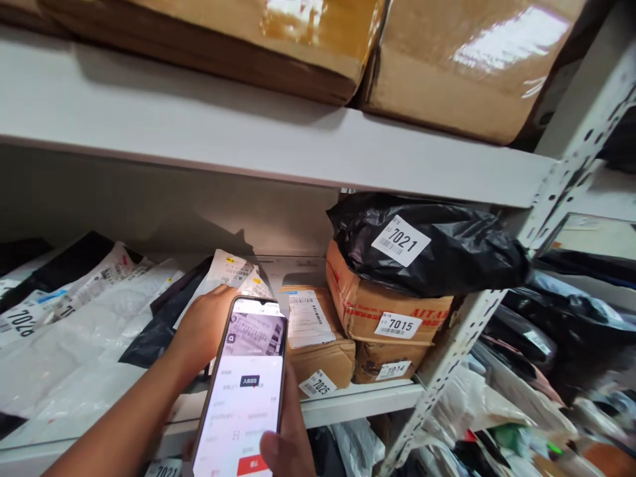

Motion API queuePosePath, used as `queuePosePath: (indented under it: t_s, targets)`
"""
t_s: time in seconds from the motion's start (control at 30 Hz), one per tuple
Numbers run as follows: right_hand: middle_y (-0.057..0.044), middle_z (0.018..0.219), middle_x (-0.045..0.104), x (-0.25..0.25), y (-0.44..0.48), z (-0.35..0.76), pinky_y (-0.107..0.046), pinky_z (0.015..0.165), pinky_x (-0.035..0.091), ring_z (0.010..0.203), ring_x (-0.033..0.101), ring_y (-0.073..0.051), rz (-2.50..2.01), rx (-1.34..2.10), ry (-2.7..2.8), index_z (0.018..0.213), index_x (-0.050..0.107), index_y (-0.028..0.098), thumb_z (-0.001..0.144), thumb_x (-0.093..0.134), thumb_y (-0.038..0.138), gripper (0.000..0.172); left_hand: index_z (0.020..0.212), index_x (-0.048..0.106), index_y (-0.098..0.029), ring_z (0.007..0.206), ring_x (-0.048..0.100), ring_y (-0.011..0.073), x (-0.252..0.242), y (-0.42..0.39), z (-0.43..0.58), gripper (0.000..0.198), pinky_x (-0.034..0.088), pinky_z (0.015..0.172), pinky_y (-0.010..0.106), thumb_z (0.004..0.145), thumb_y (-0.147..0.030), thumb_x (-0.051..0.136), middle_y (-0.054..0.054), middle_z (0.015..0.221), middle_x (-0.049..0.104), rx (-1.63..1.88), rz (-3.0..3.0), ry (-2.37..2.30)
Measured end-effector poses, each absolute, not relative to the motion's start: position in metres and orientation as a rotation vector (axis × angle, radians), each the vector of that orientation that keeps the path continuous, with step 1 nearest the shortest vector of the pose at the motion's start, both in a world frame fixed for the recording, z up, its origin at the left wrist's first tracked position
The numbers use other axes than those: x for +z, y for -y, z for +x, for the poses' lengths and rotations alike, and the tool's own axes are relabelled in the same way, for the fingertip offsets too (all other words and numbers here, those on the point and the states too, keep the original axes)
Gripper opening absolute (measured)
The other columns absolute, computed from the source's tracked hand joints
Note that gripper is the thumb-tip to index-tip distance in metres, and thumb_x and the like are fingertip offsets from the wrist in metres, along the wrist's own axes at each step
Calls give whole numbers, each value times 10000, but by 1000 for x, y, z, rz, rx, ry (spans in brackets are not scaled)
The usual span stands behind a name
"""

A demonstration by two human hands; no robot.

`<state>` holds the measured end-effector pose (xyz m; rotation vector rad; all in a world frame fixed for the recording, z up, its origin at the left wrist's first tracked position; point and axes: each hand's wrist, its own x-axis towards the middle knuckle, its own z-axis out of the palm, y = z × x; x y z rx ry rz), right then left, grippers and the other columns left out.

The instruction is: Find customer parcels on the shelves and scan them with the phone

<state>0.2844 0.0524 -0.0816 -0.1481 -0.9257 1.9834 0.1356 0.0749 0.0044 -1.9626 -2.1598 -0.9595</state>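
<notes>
My right hand [293,424] is closed around a smartphone [243,391], its thumb over the lower right of the screen. A camera strip with a label picture fills the top of the screen, above a pale page with a red button. Reaching in from the lower left, my left hand [206,324] is curled at a white labelled parcel bag [231,268] on the shelf. The phone hides most of its fingers, but it appears to grip the bag. Just right of the phone lies a cardboard box [322,361] marked 7025.
A black plastic parcel [467,252] marked 7021 rests on a carton [432,311] marked 7015, above another box [370,364] marked 7014. White bags [89,338] lie at left. Large cartons [472,79] stand on the upper shelf [248,146]. A perforated post [447,377] rises at right.
</notes>
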Motion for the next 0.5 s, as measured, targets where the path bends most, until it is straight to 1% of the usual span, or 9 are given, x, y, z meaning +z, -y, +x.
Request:
queuePosePath:
  t_s: [0.07,0.13,0.23,0.37,0.5]
  targets:
    - [-129,1194,695,-73,-54,282,-579,1020,433,1169,608,-388,-121,2008,907,1420,317,223,453,848,648,1182,758,589,-200,881,603,285,8,-71,140,172,475,727,371,791,-329,481,104,844,645,-1078,-1949,2181]
    - [-131,1169,700,-68,-56,283,-587,981,463,1183,594,-397,-119,1993,947,1422,325,225,462,846,640,1169,782,602,-205,885,615,289,8,-71,140,180,493,710,370,772,-342,484,100,841,665,-1138,-1947,2174]
    - [-135,1168,697,-66,-57,285,-576,957,484,1207,571,-402,-127,1965,998,1421,353,224,452,843,655,1168,754,590,-212,849,627,286,6,-75,137,164,509,695,373,755,-334,480,96,808,671,-1146,-1962,2148]
    - [-140,1227,672,-70,-60,286,-580,981,466,1226,551,-408,-139,1974,1040,1423,368,223,446,814,703,1176,734,573,-213,788,628,261,6,-73,138,153,521,688,368,775,-312,464,90,791,669,-1255,-1936,2206]
    - [-133,1172,697,-76,-65,286,-581,1017,439,1227,546,-408,-174,1915,1126,1410,402,231,451,805,707,1144,757,576,-208,768,629,261,9,-67,144,141,524,663,373,769,-307,476,97,808,679,-1290,-1918,2217]
